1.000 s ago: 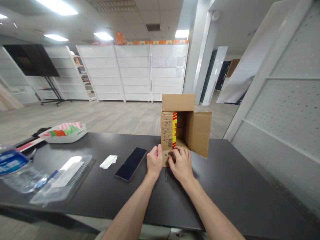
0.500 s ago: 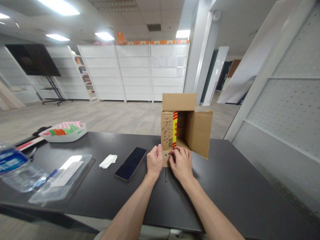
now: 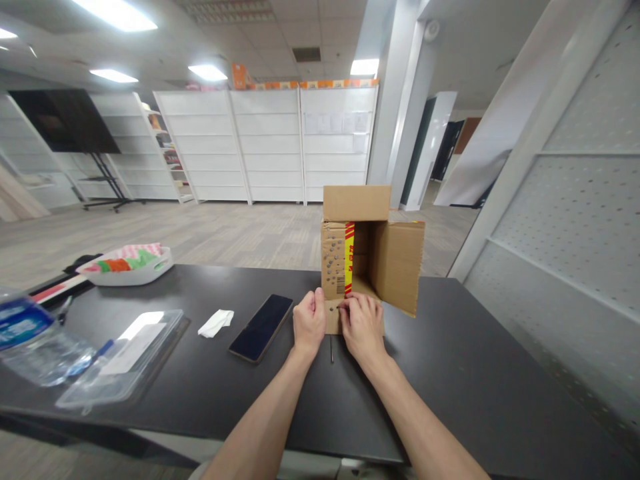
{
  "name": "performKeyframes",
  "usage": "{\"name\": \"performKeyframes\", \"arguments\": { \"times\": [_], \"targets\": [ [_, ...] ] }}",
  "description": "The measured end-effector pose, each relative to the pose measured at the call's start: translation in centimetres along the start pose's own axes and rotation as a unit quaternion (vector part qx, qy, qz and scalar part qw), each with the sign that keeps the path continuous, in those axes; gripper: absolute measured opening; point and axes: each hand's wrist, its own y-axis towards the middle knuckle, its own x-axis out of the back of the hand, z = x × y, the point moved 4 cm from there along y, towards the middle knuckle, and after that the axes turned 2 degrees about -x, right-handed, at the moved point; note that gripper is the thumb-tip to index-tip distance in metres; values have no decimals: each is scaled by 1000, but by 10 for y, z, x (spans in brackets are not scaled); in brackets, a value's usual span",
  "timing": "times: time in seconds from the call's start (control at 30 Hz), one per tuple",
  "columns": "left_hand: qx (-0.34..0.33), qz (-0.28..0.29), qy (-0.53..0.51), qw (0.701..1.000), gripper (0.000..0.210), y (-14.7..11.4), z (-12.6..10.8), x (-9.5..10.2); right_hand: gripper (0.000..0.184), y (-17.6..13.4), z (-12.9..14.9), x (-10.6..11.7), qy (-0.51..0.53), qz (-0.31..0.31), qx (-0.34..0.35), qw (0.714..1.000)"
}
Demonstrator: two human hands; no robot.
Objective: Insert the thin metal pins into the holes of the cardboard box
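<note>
A brown cardboard box (image 3: 333, 260) stands with its open side toward me, its front-left part dotted with small dark marks and crossed by a yellow-and-red tape strip (image 3: 349, 257). At the lower-left edge of the box, my left hand (image 3: 309, 320) is closed, thumb up, against the cardboard. My right hand (image 3: 363, 323) lies over the lower flap (image 3: 333, 323), fingers bent and tips together near small dark spots; whatever they pinch is hidden. Between my wrists a thin dark rod (image 3: 331, 350) lies on the table, close to the flap.
On the black table (image 3: 480, 360), a phone (image 3: 261, 328) and a folded white tissue (image 3: 215, 323) lie to the left. Farther left are a clear plastic case (image 3: 125, 360), a water bottle (image 3: 40, 340) and a white basket (image 3: 130, 270) with colourful cloth. A perforated panel (image 3: 590, 220) stands right.
My right hand's fingers have shifted slightly at the flap, and the dark thing visible under them before is now mostly hidden. My left hand and the box hold their place.
</note>
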Motion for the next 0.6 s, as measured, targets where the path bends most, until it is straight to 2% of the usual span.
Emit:
{"name": "performKeyframes", "arguments": {
  "times": [0.6],
  "targets": [
    [1, 7, 1, 1000, 43, 1, -2, 1, 12, -4, 12, 16, 47, -21, 16, 999]
  ]
}}
